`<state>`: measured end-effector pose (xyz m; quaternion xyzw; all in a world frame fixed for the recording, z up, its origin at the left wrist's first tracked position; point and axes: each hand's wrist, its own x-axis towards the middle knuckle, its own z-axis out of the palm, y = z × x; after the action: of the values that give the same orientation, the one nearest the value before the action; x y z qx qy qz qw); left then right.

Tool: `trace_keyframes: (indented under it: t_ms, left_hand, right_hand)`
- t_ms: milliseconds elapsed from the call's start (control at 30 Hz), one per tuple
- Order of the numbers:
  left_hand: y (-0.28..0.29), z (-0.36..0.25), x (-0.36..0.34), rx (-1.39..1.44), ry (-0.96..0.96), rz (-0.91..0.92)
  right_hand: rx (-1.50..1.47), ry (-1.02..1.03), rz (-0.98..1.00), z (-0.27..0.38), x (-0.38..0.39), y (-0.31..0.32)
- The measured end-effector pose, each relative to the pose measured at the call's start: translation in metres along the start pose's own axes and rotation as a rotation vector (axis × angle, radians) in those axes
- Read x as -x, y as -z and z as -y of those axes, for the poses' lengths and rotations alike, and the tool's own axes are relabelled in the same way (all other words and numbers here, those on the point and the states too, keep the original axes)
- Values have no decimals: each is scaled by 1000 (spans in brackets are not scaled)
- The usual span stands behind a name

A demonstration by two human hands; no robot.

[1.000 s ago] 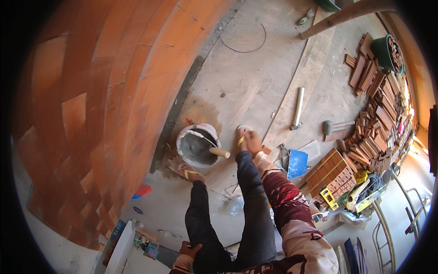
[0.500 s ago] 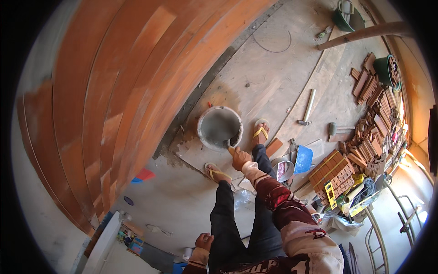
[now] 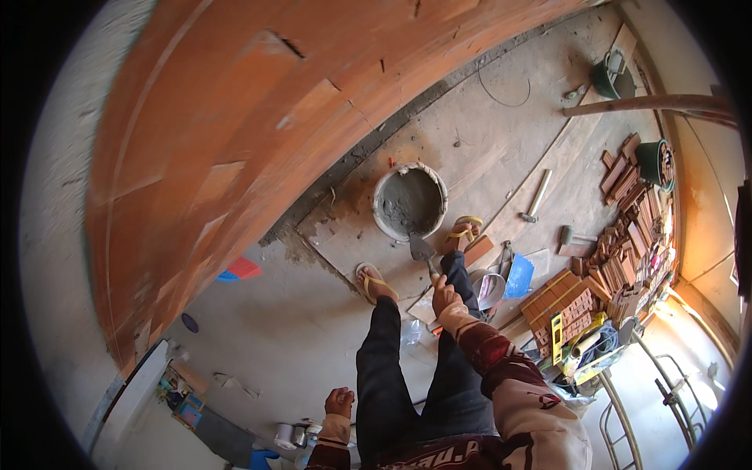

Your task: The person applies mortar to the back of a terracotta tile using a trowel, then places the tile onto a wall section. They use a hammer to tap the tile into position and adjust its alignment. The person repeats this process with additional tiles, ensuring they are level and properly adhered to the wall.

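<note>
My right hand is closed round the handle of a trowel, whose dark blade sits just below the round bucket of grey mortar. My left hand hangs low beside my left thigh, its fingers curled in with nothing visible in them. My feet in yellow sandals straddle the lower side of the bucket. By my right foot lie a loose brick, a blue square sheet and a round container.
An orange brick wall curves along the left. At right are piled terracotta pieces, a green bucket, a mallet, a hammer, a yellow level and metal frames. A wooden pole crosses at upper right.
My right hand has taken hold of the trowel that was at the bucket and drawn it out, down and to the right. The view has shifted, putting the bucket higher and further right.
</note>
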<state>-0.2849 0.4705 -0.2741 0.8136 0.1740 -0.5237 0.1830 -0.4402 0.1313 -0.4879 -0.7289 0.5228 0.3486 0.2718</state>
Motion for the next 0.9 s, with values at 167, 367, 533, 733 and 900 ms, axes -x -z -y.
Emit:
trace_keyframes:
  t_ms: [167,367,533,733,900]
  left_hand:
    - [1,14,-9,13,-89,-12]
    - [0,13,-19,58,-101,-17]
    - [9,10,-6,46,-48,-11]
    - [27,11,-17,-65,-171,-132]
    - [44,-27,-1,-59,-201,-198]
  right_hand:
    - [-309,84,170,-13,13,16]
    - [-1394,-473,363,41,-40,32]
    - [-1382,-586,380,31,-12,17]
    - [-765,219,-408,24,126,200]
    - [-509,324,-523,13,153,341]
